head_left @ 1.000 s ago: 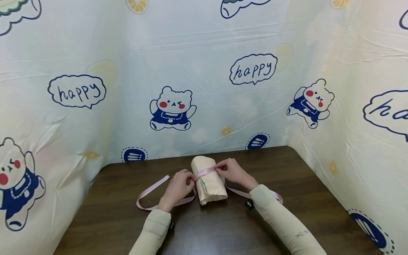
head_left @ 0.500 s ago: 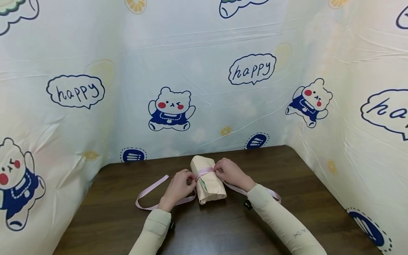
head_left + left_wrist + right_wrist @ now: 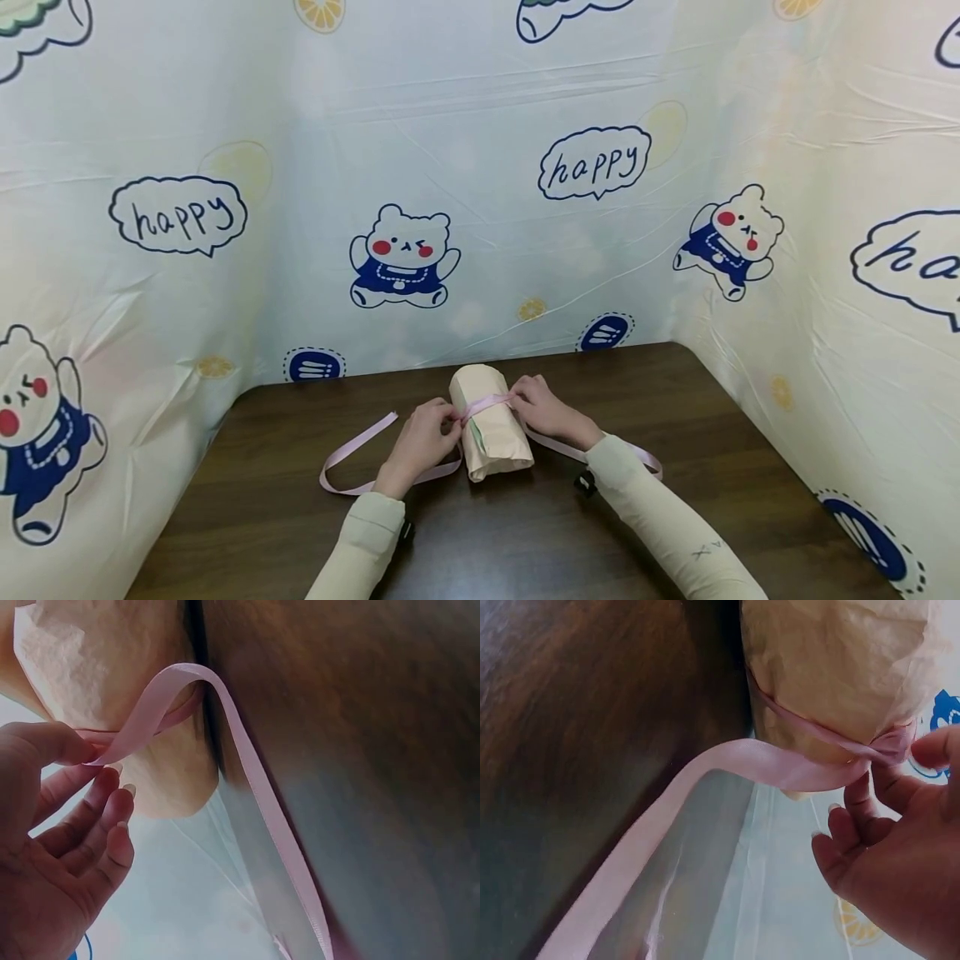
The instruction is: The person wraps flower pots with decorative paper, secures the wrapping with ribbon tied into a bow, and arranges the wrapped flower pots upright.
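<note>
A wrapped cream paper package [image 3: 501, 442] lies lengthwise on the table, a green streak showing at its seam. Across its top runs a pink ribbon [image 3: 483, 406]. At the left side, my left hand [image 3: 426, 437] pinches the ribbon between thumb and index finger; the left wrist view shows a loose length [image 3: 255, 780] curving away from that pinch. My right hand [image 3: 553, 410] holds the ribbon at the package's right edge. In the right wrist view, thumb and index finger [image 3: 892, 784] meet at the ribbon's bunched part, and a ribbon tail [image 3: 645, 832] trails off.
The dark wooden table [image 3: 480, 542] ends at a printed cloth backdrop [image 3: 480, 208] on the far side and both flanks. One ribbon tail [image 3: 362, 439] loops on the table at left; the other ribbon tail [image 3: 649, 460] passes behind the right forearm.
The right hand has shifted very slightly and its fingers look a little more extended. The left hand keeps its pinch, and the package stays almost in place.
</note>
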Demonstrator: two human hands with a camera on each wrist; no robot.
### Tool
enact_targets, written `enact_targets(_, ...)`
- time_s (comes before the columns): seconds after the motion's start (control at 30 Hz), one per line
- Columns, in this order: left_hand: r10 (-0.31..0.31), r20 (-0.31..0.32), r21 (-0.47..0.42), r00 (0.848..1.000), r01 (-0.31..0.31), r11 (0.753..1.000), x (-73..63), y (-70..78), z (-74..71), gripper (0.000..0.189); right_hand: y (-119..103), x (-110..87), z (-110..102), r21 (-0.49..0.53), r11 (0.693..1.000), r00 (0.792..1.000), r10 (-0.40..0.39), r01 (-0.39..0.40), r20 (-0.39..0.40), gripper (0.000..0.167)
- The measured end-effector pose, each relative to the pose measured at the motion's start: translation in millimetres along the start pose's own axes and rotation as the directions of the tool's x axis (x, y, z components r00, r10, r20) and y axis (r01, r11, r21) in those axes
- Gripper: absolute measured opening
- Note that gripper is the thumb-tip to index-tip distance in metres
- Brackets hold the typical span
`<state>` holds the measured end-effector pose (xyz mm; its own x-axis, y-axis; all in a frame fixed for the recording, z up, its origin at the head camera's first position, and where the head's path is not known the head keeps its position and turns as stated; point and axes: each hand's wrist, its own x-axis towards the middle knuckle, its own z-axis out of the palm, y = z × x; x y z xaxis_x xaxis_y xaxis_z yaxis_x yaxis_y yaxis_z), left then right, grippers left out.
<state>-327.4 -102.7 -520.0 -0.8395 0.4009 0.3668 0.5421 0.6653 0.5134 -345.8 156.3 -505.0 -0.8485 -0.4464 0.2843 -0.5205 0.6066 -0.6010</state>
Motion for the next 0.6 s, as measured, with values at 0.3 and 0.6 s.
enact_targets(0.3,-0.008,-0.008,0.015,1.000,0.008,1.000,0.0,2.6,-1.1,0.007,3.0,-2.3,-5.4,0.133,0.989,0.997,0.068,-0.071,0.026,0.025)
enact_targets(0.6,-0.001,-0.008,0.035,1.000,0.001,0.999,1.1,4.3,-0.6,0.006,6.8,0.7,-3.3,0.084,0.994,0.996,0.059,-0.065,0.071,0.036)
